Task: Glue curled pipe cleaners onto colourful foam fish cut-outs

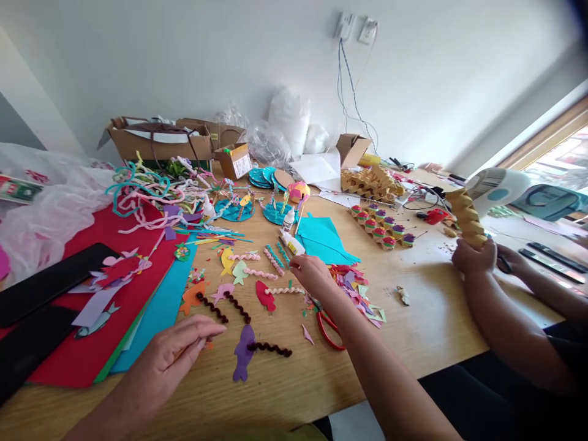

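Observation:
My left hand [181,348] hovers low over the near table, fingers stretched out and close together, with nothing visible in it. Just right of it lies a purple paper fish [244,355] with a brown wavy pipe cleaner [273,349] attached. My right hand [313,275] reaches forward, its fingers closed at the base of a tilted white glue bottle [294,245]; the fingertips are partly hidden. Red-handled scissors [328,331] lie under my right forearm. Between my hands are a red fish [265,296], pink fish [223,292], green fish [239,272] and yellow fish [226,261].
Another glue bottle [289,218] stands behind. Turquoise sheets [324,237] and paper scraps [358,294] lie to the right, beyond them a painted egg carton [381,226]. At right a co-worker's hands [478,254] hold a yellow carton strip [466,214]. Coloured sheets [142,331] cover the left.

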The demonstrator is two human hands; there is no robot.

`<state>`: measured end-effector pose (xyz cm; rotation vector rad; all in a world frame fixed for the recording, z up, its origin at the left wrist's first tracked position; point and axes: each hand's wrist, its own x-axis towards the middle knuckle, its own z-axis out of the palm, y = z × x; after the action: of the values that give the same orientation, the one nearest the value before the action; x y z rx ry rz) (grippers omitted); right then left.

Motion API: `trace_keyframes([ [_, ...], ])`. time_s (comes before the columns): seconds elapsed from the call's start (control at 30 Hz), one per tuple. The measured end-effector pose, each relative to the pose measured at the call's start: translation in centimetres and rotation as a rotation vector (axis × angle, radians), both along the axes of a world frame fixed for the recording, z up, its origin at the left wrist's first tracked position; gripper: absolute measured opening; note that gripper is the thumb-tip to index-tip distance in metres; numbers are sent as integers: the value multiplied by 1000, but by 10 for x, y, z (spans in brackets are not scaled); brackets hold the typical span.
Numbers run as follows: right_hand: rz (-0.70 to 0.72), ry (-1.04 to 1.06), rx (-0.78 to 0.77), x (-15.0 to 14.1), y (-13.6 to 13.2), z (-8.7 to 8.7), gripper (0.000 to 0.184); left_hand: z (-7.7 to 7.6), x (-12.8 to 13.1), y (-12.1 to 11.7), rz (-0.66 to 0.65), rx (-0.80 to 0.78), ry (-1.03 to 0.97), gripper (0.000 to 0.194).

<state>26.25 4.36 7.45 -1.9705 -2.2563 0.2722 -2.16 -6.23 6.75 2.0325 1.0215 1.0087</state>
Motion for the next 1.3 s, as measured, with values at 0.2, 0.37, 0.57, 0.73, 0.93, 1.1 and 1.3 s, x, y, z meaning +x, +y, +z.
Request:
trace_keyframes([
  [0.2,82,68,-21,-24,7,15,20,-4,3,3,42,-387,-115,21],
  [0.37,355,283,-173,-53,-34,28,14,-2,5,2,151,-576,-181,22],
  [0.57,640,230,-278,-88,-79,13,19,-11,3,-4,266,-646,-235,24],
  [0.73,723,23,-195,-108,-91,-7,24,-21,-2,-9,345,-620,-307,23],
  [0.93,731,-73,-155,-118,-96,-12,23,-18,-22,-7,415,-578,-417,23],
  [1.1,726,-78,-185,-118,-95,-9,24,-2,-57,-7,567,-461,-475,24],
  [1.3,706,-86,-220,-121,-96,-4,25,8,-82,-23,650,-88,-44,21],
])
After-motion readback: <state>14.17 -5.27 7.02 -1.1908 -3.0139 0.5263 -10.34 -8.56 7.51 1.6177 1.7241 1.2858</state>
